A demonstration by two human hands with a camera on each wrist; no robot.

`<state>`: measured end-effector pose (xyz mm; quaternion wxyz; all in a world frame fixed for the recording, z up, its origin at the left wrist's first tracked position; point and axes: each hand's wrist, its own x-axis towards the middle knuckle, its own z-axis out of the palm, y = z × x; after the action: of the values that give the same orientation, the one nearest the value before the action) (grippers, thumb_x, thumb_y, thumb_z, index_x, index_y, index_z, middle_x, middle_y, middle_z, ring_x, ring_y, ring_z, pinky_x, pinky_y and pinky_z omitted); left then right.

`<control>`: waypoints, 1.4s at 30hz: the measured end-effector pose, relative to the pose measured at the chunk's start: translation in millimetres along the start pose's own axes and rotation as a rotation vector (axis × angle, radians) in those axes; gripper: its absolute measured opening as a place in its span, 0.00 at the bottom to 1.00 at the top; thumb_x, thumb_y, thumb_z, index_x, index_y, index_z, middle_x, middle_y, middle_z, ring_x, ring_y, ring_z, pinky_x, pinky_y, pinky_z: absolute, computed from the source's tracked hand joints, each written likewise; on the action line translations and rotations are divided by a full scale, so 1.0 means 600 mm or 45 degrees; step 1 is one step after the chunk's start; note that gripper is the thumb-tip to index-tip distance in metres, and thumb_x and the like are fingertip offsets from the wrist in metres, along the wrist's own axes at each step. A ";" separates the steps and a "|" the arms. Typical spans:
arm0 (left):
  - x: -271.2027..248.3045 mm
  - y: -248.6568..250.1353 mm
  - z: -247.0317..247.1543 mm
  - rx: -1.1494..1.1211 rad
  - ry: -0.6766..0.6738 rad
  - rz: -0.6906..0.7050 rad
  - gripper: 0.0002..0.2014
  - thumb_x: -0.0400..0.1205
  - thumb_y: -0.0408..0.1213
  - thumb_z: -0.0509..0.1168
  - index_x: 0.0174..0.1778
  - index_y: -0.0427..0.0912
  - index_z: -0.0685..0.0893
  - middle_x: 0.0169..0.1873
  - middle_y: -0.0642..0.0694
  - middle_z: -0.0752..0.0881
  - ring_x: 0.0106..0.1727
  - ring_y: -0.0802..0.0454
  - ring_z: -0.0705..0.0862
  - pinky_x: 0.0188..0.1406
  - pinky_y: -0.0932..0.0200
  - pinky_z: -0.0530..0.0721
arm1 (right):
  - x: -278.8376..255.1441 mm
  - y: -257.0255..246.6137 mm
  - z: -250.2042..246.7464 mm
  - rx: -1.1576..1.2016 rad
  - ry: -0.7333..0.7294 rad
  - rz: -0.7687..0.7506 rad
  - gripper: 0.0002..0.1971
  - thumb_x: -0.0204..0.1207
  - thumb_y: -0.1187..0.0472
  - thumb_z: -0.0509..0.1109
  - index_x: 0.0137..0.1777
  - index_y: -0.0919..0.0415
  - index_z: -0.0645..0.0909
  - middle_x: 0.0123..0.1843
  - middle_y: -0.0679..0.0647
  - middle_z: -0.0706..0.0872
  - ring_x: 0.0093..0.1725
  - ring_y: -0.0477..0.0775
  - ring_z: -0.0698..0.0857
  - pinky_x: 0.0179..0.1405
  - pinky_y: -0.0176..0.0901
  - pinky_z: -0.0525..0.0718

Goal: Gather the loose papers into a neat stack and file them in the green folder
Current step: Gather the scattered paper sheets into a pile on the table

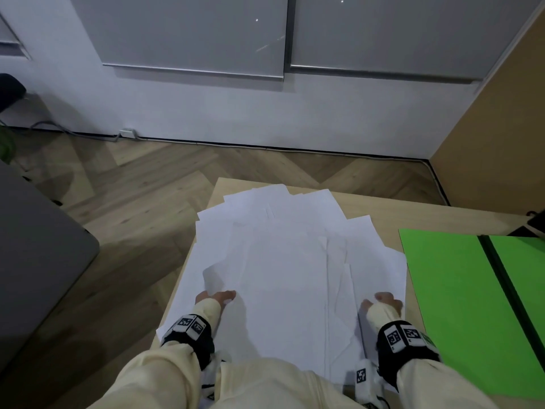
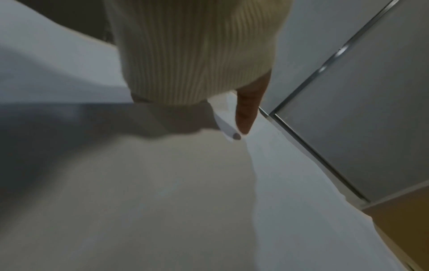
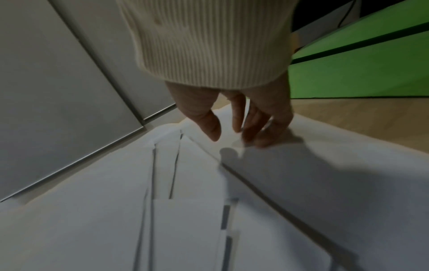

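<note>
Several loose white papers (image 1: 289,261) lie fanned and overlapping across the left part of a light wooden table (image 1: 383,208). The green folder (image 1: 460,290) lies open and flat to their right. My left hand (image 1: 219,297) rests on the papers' near left side, where a sheet's corner curls up. In the left wrist view one straight finger (image 2: 246,113) touches a sheet (image 2: 278,183); the sleeve hides the rest. My right hand (image 1: 383,302) sits on the papers' near right side. Its fingers (image 3: 262,133) are loosely bent, tips on the top sheet (image 3: 185,220), thumb apart. The folder (image 3: 348,77) lies just beyond.
The table's left edge drops to a herringbone wood floor (image 1: 132,202). A grey upholstered piece (image 1: 38,255) stands at the left. A dark object (image 1: 535,221) sits at the table's far right, behind the folder. A tan panel (image 1: 486,113) rises at the right.
</note>
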<state>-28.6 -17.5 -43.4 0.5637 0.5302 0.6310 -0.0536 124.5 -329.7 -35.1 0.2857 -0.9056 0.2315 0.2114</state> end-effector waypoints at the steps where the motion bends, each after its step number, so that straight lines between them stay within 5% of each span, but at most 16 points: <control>1: 0.002 -0.003 0.004 -0.044 0.000 0.014 0.39 0.60 0.36 0.81 0.67 0.27 0.77 0.59 0.30 0.85 0.58 0.32 0.85 0.65 0.42 0.81 | -0.004 0.000 0.008 0.003 -0.044 -0.059 0.20 0.75 0.64 0.67 0.67 0.67 0.73 0.70 0.68 0.70 0.63 0.70 0.79 0.63 0.51 0.77; 5: -0.020 -0.001 0.015 0.038 0.013 0.153 0.29 0.65 0.37 0.78 0.61 0.30 0.82 0.52 0.34 0.88 0.47 0.39 0.86 0.54 0.52 0.85 | -0.021 -0.010 0.046 0.076 -0.169 -0.214 0.19 0.77 0.68 0.64 0.67 0.70 0.74 0.56 0.64 0.78 0.57 0.65 0.81 0.61 0.47 0.77; 9: -0.029 0.009 0.008 0.115 -0.044 0.247 0.25 0.74 0.33 0.74 0.64 0.26 0.79 0.56 0.31 0.85 0.57 0.34 0.85 0.51 0.57 0.78 | -0.022 -0.009 0.048 0.109 -0.235 -0.202 0.19 0.77 0.68 0.64 0.68 0.68 0.72 0.61 0.67 0.82 0.57 0.65 0.82 0.57 0.45 0.77; 13: -0.013 0.017 -0.008 0.104 -0.020 0.281 0.23 0.78 0.34 0.69 0.65 0.25 0.78 0.61 0.29 0.84 0.61 0.33 0.83 0.59 0.51 0.79 | -0.010 -0.008 0.033 0.123 -0.134 -0.275 0.04 0.75 0.70 0.66 0.47 0.62 0.79 0.40 0.60 0.80 0.45 0.57 0.78 0.49 0.38 0.71; 17: -0.002 0.014 -0.008 0.097 -0.073 0.307 0.22 0.78 0.33 0.68 0.68 0.31 0.79 0.61 0.35 0.86 0.61 0.38 0.85 0.63 0.54 0.78 | -0.015 -0.021 0.015 0.192 0.022 -0.392 0.08 0.79 0.71 0.61 0.49 0.58 0.78 0.44 0.58 0.79 0.44 0.56 0.76 0.45 0.38 0.70; 23: 0.005 -0.001 0.009 0.123 -0.010 0.426 0.43 0.59 0.49 0.81 0.70 0.43 0.73 0.62 0.41 0.83 0.62 0.38 0.82 0.66 0.44 0.81 | -0.031 -0.050 0.003 0.201 -0.128 -0.657 0.07 0.78 0.69 0.64 0.49 0.62 0.83 0.43 0.59 0.80 0.45 0.56 0.78 0.47 0.37 0.71; 26: -0.014 0.005 0.004 0.202 0.092 0.497 0.34 0.67 0.42 0.78 0.68 0.44 0.73 0.63 0.40 0.82 0.64 0.37 0.80 0.67 0.44 0.79 | -0.033 -0.064 -0.008 0.116 -0.219 -0.640 0.04 0.75 0.62 0.69 0.40 0.55 0.80 0.39 0.57 0.81 0.44 0.56 0.80 0.46 0.37 0.71; 29: -0.015 0.004 0.000 0.252 0.088 0.578 0.30 0.73 0.40 0.73 0.71 0.47 0.73 0.65 0.40 0.82 0.66 0.36 0.79 0.69 0.44 0.77 | -0.038 -0.075 -0.021 0.016 -0.211 -0.617 0.11 0.74 0.58 0.71 0.31 0.52 0.76 0.34 0.54 0.81 0.40 0.57 0.79 0.41 0.38 0.71; 33: -0.015 0.014 0.000 0.330 0.028 0.448 0.31 0.73 0.42 0.73 0.71 0.39 0.74 0.64 0.36 0.83 0.64 0.35 0.82 0.65 0.45 0.81 | -0.049 -0.079 -0.012 -0.087 -0.344 -0.629 0.03 0.78 0.59 0.64 0.47 0.53 0.79 0.50 0.55 0.87 0.52 0.59 0.85 0.50 0.41 0.77; 36: -0.019 0.027 0.002 0.368 -0.003 0.384 0.36 0.65 0.50 0.76 0.67 0.36 0.77 0.57 0.36 0.86 0.57 0.35 0.86 0.58 0.45 0.86 | -0.047 -0.076 0.006 -0.224 -0.472 -0.603 0.21 0.82 0.58 0.58 0.75 0.57 0.71 0.73 0.57 0.77 0.72 0.60 0.77 0.69 0.45 0.73; 39: -0.016 0.035 0.007 0.439 0.026 0.413 0.39 0.64 0.49 0.77 0.70 0.37 0.75 0.62 0.38 0.83 0.62 0.37 0.84 0.61 0.49 0.85 | -0.039 -0.075 0.010 -0.159 -0.441 -0.589 0.18 0.83 0.58 0.56 0.70 0.57 0.76 0.69 0.60 0.82 0.67 0.62 0.80 0.64 0.44 0.76; 42: -0.006 0.029 0.006 0.312 0.043 0.390 0.37 0.66 0.45 0.77 0.70 0.38 0.75 0.61 0.37 0.84 0.59 0.37 0.85 0.58 0.49 0.86 | -0.027 -0.072 -0.002 0.044 -0.297 -0.495 0.15 0.81 0.61 0.58 0.58 0.68 0.82 0.57 0.69 0.87 0.58 0.67 0.84 0.52 0.40 0.76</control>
<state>-14.0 -14.7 -32.8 0.4859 0.6857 0.5409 -0.0348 135.2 -293.9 -7.6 0.3612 -0.8976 0.0215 0.2517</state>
